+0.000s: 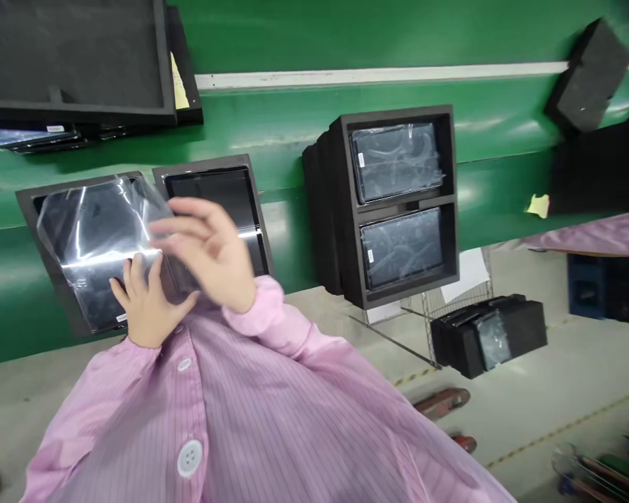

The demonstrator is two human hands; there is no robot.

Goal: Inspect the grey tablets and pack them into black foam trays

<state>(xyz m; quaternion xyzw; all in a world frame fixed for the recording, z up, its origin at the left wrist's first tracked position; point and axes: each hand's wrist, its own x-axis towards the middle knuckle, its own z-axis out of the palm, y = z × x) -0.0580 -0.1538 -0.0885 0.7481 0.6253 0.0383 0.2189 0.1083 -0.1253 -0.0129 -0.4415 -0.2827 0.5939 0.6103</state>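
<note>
Right-hand grip: right hand [212, 248] blurred, fingers and thumb drawn near each other at the edge of a clear film [91, 216]; cannot tell whether they have closed on it.
Left-hand grip: left hand [144, 300] spread wide, fingers splayed on the near right part of the film-covered panel, nothing clasped; probably a press that keeps film and panel from sliding.
Film: loose and creased over the dark panel [105, 307], rising toward the right hand; its slack suggests it is not stuck down all over.
Panel: at left on the green table [283, 126], inside a black frame [63, 286], whose raised border likely keeps it put; white label [121, 318] at its near edge.
Second frame: just right of the first, a black frame [204, 166] with a dark glossy panel [214, 187], partly behind the right hand.
Tray stack: farther right, black trays [322, 216]; top one split by a crossbar [406, 207], presumably so its two panels cannot touch.
</note>
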